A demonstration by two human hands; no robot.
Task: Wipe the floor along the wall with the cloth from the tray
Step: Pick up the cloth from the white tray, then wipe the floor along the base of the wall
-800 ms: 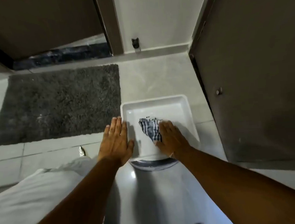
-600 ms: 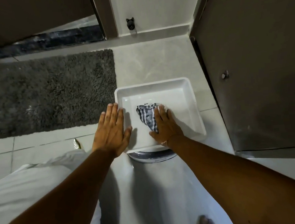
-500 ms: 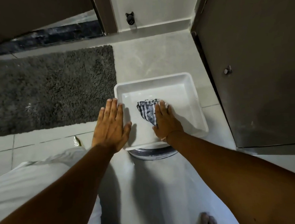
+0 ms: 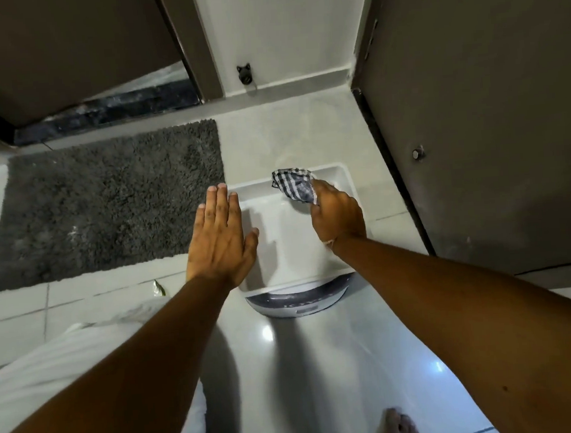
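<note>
Grey tiled floor (image 4: 292, 140), shag mat (image 4: 105, 203) left. Your right hand (image 4: 338, 212) pinches the checked cloth (image 4: 294, 188) above the white tray (image 4: 342, 177); left hand (image 4: 221, 238) flat, fingers spread, beside it. Lettering on the round device (image 4: 297, 300) underneath is unreadable.

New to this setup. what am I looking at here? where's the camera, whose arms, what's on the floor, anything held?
There is no robot here: a person works with two bare hands. The single picture comes from a wide-angle camera on the person's head, looking forward and down, so the arms reach in from the bottom edge and toes show below.

On the pale tiled floor lies a shaggy dark grey mat, and beside it a white rectangular plastic tray sitting on a round white and dark object that I cannot identify. Dark doors stand on both sides.

The left hand is open, fingers flat, over the tray's left rim. The right hand grips a crumpled blue-and-white checked cloth near the tray's far edge.
</note>
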